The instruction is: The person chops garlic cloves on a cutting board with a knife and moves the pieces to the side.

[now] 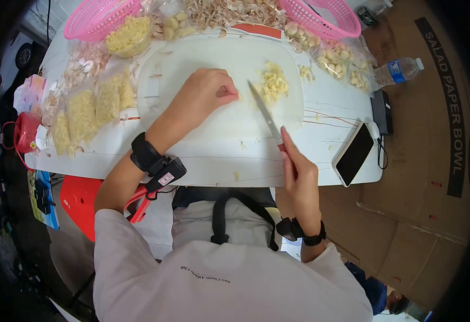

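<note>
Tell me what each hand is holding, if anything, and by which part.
The right hand holds the knife by its handle. The left hand is pinched together; whether it holds anything small cannot be told.

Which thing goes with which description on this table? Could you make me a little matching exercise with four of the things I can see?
Things:
1. Knife
2. Chopped pale pieces
3. Phone
4. Top-left basket

Descriptions:
A. Pink
B. Heaped on the cutting board
C. Lying with a dark screen
D. Held in the right hand

Pairs: 1-D, 2-B, 3-C, 4-A.
</note>
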